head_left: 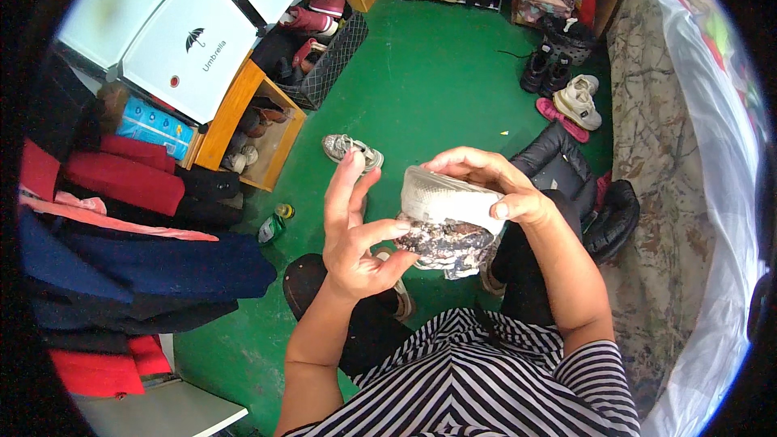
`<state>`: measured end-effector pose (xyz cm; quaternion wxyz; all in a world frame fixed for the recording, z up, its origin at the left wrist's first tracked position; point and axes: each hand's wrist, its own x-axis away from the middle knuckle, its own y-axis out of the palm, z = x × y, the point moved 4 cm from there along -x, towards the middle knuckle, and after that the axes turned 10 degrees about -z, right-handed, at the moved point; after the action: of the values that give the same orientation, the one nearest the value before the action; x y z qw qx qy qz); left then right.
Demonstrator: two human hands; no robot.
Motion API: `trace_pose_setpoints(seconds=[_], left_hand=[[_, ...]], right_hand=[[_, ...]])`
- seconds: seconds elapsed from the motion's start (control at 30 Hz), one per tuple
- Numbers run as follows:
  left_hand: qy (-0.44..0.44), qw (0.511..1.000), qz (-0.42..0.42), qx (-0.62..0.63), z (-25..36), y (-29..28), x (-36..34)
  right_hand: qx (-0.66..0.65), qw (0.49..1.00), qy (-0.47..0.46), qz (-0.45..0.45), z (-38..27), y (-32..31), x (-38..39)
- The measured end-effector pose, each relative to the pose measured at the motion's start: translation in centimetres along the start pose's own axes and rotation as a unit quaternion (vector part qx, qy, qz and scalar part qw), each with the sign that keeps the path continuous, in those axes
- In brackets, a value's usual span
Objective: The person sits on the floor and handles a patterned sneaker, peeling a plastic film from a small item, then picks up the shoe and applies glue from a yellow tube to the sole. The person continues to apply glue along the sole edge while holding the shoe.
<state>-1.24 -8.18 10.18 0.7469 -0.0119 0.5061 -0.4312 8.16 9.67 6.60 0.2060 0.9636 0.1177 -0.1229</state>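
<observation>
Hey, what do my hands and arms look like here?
Your left hand and right hand are ungloved, with no ring or watch visible. Both forearms are bare. The right sleeve is short with black-and-white stripes.

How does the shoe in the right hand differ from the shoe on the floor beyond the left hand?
The held shoe is in the right hand; the floor shoe rests on the green floor. The held shoe plainly shows its thick white sole; the floor shoe shows mostly its upper. Both uppers look mottled.

White-soled shoe (449, 226), dark mottled upper (445, 244), in right hand (518, 193)
</observation>
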Motion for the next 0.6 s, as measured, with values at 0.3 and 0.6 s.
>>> trace_pose_setpoints(seconds=[0.3, 0.6], left_hand=[[0.017, 0.998, 0.011, -0.068, 0.9, -0.4, 0.2], [0.013, 0.993, 0.071, -0.097, 1.1, -0.4, 0.9]], right_hand=[[0.002, 1.0, -0.011, 0.0, 0.1, -0.4, 0.3], [-0.014, 1.0, -0.013, 0.015, 0.5, -0.3, 0.1]])
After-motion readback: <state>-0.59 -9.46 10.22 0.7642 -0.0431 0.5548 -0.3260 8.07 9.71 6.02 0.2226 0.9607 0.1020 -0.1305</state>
